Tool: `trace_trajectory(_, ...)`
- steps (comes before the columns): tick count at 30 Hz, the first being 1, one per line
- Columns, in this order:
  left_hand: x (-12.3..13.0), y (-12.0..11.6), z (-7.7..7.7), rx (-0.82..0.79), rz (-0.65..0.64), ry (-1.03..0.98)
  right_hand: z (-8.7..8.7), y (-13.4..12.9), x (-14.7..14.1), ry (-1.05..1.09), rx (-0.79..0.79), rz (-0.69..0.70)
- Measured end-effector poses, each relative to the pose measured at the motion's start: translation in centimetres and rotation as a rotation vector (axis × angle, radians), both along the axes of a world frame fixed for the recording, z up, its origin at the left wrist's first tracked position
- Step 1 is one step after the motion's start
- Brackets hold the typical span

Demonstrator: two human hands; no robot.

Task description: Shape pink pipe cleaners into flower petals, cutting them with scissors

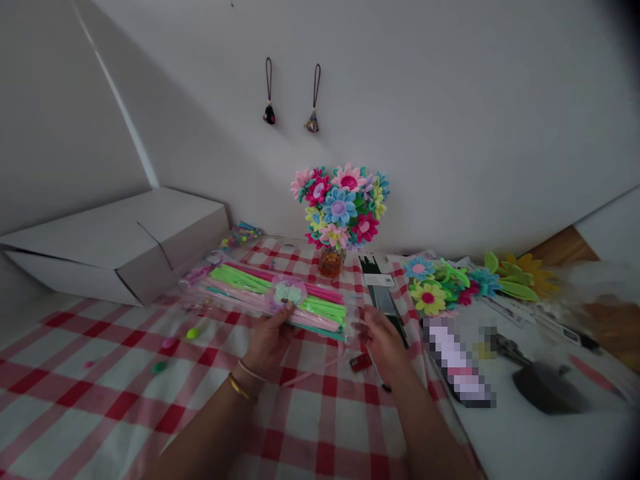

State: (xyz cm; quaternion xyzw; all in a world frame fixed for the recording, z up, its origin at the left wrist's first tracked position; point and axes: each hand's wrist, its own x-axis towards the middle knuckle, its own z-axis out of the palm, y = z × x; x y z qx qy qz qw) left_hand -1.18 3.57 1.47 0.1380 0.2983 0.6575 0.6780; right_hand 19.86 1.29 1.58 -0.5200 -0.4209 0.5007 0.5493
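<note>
A clear plastic bag of pipe cleaners (240,279), in green, pink and teal with a round label, is held above the checked cloth. My left hand (273,341) grips its near edge, thumb on top by the label and fingers underneath. At the bag's right end, my right hand (383,340) has its fingers curled on the clear plastic edge. Below that hand, a small dark red item (360,362) lies on the cloth. Several small pom-poms, including a yellow-green one (193,333), are scattered to the left.
A white box (165,220) stands at the left. Behind the bag, a glass vase (331,262) holds fuzzy flowers (340,205). Loose fuzzy flowers (430,298), a pixelated phone-like object (457,367) and a dark tool (545,387) lie at right. Two charms (313,121) hang on the wall.
</note>
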Motion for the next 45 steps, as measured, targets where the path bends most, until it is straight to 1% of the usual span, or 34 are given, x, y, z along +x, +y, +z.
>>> trace_trajectory(3, 0.1, -0.3, 0.2, 0.016, -0.051, 0.054, 0.1, -0.1, 0.2, 0.136, -0.160, 0.123)
trace_trajectory(4, 0.1, -0.3, 0.2, 0.011, -0.055, 0.066, 0.1, -0.1, 0.3, 0.149, -0.189, 0.161)
trace_trajectory(6, 0.0, -0.2, 0.1, -0.009, -0.044, 0.079, -0.1, 0.0, 0.5, 0.172, -0.213, 0.184)
trace_trajectory(10, -0.1, 0.1, -0.3, -0.012, 0.007, 0.089, 0.0, 0.2, 0.7, 0.294, -0.147, 0.104)
trace_trajectory(13, 0.0, 0.2, -0.6, 0.038, 0.067, 0.113, 0.6, -0.2, 0.5, 0.364, -0.070, 0.127)
trace_trajectory(15, 0.2, 0.2, -0.7, 0.069, 0.078, 0.137, 1.0, -0.7, 0.2, 0.314, -0.030, 0.200)
trace_trajectory(16, 0.3, 0.2, -0.7, 0.077, 0.072, 0.147, 1.0, -0.9, 0.0, 0.253, -0.025, 0.253)
trace_trajectory(18, 0.5, 0.0, -0.8, 0.088, 0.055, 0.158, 0.8, -1.1, -0.3, 0.079, -0.045, 0.361)
trace_trajectory(19, 0.6, 0.0, -0.8, 0.091, 0.047, 0.162, 0.7, -1.1, -0.5, -0.017, -0.043, 0.379)
trace_trajectory(20, 0.7, -0.1, -0.8, 0.092, 0.040, 0.165, 0.4, -1.0, -0.5, -0.113, -0.015, 0.362)
trace_trajectory(22, 0.7, -0.2, -0.8, 0.093, 0.024, 0.170, -0.1, -0.8, -0.6, -0.276, 0.091, 0.234)
trace_trajectory(24, 0.8, -0.3, -0.8, 0.093, 0.008, 0.170, -0.5, -0.5, -0.5, -0.378, 0.180, 0.105)
trace_trajectory(25, 0.8, -0.3, -0.9, 0.091, 0.003, 0.169, -0.6, -0.3, -0.4, -0.409, 0.203, 0.083)
trace_trajectory(28, 1.0, -0.4, -0.9, 0.077, -0.008, 0.177, -0.8, -0.1, -0.4, -0.464, 0.257, 0.136)
trace_trajectory(31, 1.3, -0.6, -0.7, 0.086, -0.021, 0.180, -0.5, -0.1, -0.5, -0.525, 0.305, 0.185)
trace_trajectory(35, 1.8, -1.0, -0.2, 0.094, -0.035, 0.169, 0.1, -0.2, -0.4, -0.487, 0.238, 0.207)
trace_trajectory(38, 2.0, -1.1, -0.1, 0.089, -0.027, 0.164, 0.3, -0.3, -0.3, -0.466, 0.198, 0.223)
trace_trajectory(41, 2.1, -1.1, -0.3, 0.106, -0.022, 0.161, 0.1, -0.3, -0.5, -0.534, 0.216, 0.225)
trace_trajectory(45, 2.1, -1.0, -0.6, 0.107, -0.034, 0.153, -0.7, -0.2, -0.5, -0.588, 0.256, 0.229)
